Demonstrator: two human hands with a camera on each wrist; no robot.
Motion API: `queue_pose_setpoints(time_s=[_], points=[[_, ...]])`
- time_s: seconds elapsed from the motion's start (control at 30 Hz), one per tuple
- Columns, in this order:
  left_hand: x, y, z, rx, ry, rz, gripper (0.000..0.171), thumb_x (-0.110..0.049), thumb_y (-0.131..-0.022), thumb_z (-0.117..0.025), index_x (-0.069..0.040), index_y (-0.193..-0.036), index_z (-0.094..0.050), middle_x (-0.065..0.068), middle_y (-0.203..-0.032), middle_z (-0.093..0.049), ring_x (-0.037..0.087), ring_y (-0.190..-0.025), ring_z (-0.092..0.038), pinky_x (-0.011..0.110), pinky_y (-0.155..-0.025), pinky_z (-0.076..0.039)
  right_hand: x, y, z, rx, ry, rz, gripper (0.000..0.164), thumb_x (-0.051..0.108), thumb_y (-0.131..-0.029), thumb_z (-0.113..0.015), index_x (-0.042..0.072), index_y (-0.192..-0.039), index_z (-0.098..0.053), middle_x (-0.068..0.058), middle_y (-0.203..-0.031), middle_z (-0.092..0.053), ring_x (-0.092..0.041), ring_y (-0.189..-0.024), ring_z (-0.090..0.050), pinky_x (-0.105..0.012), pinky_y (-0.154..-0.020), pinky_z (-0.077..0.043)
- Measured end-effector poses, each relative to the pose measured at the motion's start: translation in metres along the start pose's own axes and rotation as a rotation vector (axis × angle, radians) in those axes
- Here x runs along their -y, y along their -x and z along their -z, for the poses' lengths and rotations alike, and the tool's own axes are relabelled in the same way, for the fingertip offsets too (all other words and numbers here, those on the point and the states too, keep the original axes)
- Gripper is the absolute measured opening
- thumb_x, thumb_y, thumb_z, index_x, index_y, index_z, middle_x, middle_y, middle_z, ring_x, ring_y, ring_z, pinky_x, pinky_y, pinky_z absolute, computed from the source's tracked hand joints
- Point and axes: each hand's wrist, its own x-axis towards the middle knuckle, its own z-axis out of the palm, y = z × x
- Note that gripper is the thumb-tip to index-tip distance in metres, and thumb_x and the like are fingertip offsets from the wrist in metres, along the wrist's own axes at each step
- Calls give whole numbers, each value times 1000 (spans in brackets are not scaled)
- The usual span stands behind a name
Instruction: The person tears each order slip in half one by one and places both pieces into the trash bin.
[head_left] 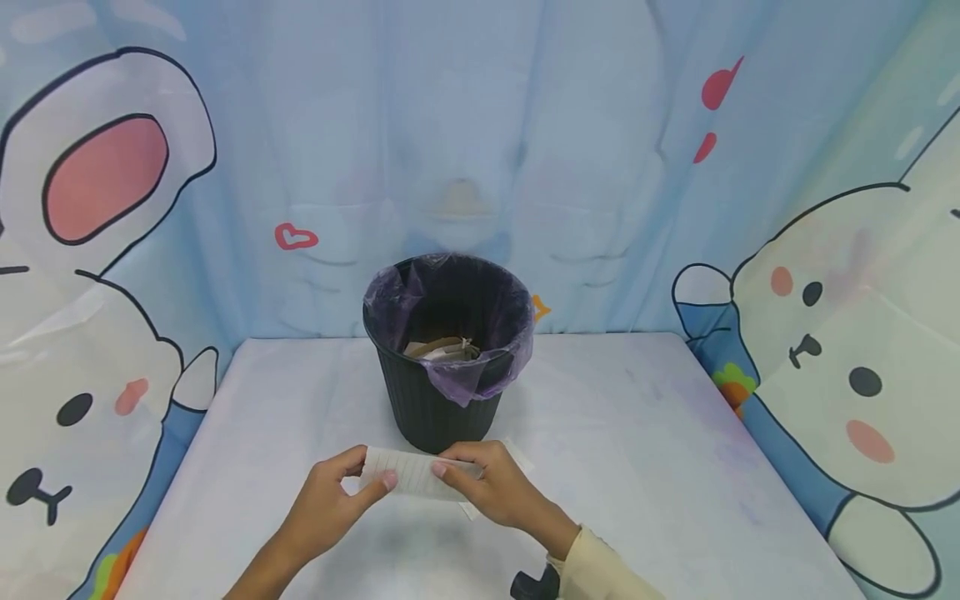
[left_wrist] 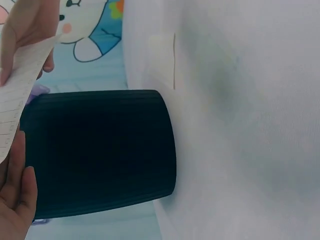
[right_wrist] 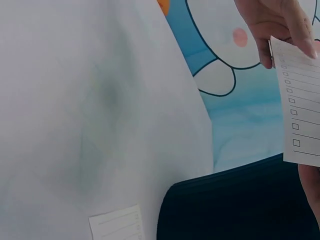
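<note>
Between both hands, in front of the bin, is a sheet of lined paper [head_left: 412, 473] held above the table. My left hand [head_left: 330, 504] pinches its left end between thumb and fingers. At the right end my right hand [head_left: 498, 487] pinches it the same way, thumb on the near face. Small checkboxes run along one edge of the lined paper [right_wrist: 302, 110] in the right wrist view. A second lined paper [right_wrist: 117, 225] lies on the table by the bin's base, partly hidden by the right hand in the head view.
A black bin [head_left: 442, 417] with a purple liner [head_left: 517, 333] stands at the back of the white-covered table [head_left: 637, 467]. Scraps of paper or cardboard [head_left: 442, 348] lie inside. A blue cartoon curtain [head_left: 465, 125] hangs behind and along both sides.
</note>
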Motion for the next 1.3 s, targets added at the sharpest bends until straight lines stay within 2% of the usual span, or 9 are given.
queue_pose_setpoints(time_s=[0.23, 0.3, 0.5, 0.7, 0.8, 1.13, 1.3], points=[[-1, -4, 8, 20, -101, -107, 33, -34, -88, -78, -26, -120, -68, -15, -107, -73, 5, -99, -67, 38, -91, -56, 1, -1, 4, 87, 20, -8, 18, 20, -100, -64, 8, -98, -78, -9, -93, -77, -4, -81, -66, -24, -73, -57], [-3, -6, 10, 47, -112, -135, 32, -35, -88, -78, -24, -117, -70, -16, -105, -73, 5, -99, -68, 37, -91, -56, 1, -2, 5, 116, 25, -4, 19, 20, -100, -64, 8, -98, -78, -10, -93, -77, -3, -80, -65, -24, -72, -57], [-4, -8, 9, 164, -203, -222, 22, -40, -91, -73, -24, -106, -75, -19, -99, -72, 1, -92, -66, 31, -85, -57, 0, -1, 4, 210, 47, 22, 19, 21, -100, -63, 9, -100, -78, -1, -93, -77, 0, -83, -65, -23, -77, -57], [1, -11, 7, 201, -285, -305, 11, -27, -93, -72, -21, -99, -79, -19, -91, -73, -3, -83, -64, 30, -81, -52, 0, 0, 2, 256, 85, 22, 20, 24, -100, -63, 10, -101, -78, -1, -95, -77, 2, -87, -66, -22, -82, -56], [2, -12, 8, 213, -309, -309, 9, -22, -92, -73, -19, -97, -79, -18, -91, -74, -4, -83, -64, 29, -79, -51, 1, 0, 1, 261, 91, 5, 21, 25, -100, -63, 11, -102, -78, -2, -95, -77, 2, -86, -64, -21, -81, -56], [3, -13, 9, 333, -354, -272, 5, -23, -91, -74, -21, -92, -78, -21, -86, -70, -8, -79, -59, 28, -80, -50, -1, 1, 1, 251, 108, -10, 17, 19, -100, -63, 10, -101, -77, 3, -100, -76, 0, -94, -67, -22, -84, -56], [3, -12, 8, 319, -356, -313, 4, -22, -91, -74, -20, -90, -78, -20, -84, -70, -8, -77, -58, 27, -79, -51, -1, 1, 1, 249, 114, 8, 16, 17, -100, -62, 11, -97, -76, 4, -95, -76, 2, -86, -64, -20, -79, -56]])
